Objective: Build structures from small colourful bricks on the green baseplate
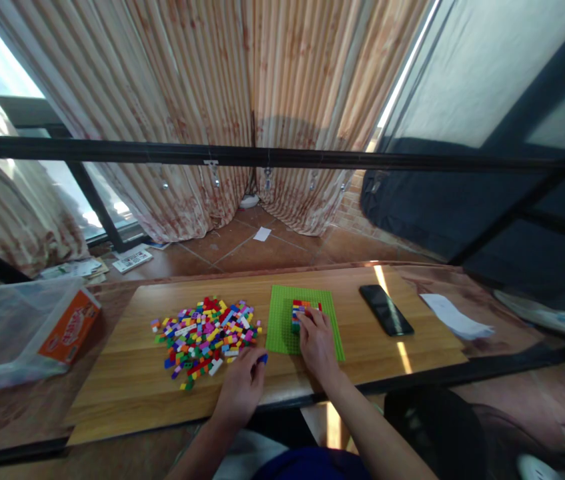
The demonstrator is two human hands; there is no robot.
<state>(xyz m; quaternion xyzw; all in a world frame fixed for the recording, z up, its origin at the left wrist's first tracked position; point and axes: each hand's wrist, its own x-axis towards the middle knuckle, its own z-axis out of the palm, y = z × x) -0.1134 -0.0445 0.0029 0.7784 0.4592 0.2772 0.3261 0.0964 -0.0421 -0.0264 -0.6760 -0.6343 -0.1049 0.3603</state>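
Observation:
My left hand (243, 383) is closed on a small blue toy brick (263, 359), just past the near right edge of the brick pile. A green studded baseplate (278, 308) lies on the table, and a small multicoloured brick structure (295, 305) stands near its middle. Over that structure is my right hand (318, 340), its fingers bent and touching the bricks. Whether a loose brick sits between those fingertips is hidden. To the left spreads a heap of mixed coloured bricks (212, 327).
A black phone (386, 310) lies on the wooden table (127, 373), right of the baseplate. Beyond the table's left end is a clear plastic box (22, 320) with an orange label. White paper (455, 317) lies to the right. A dark metal bar (282, 157) crosses ahead.

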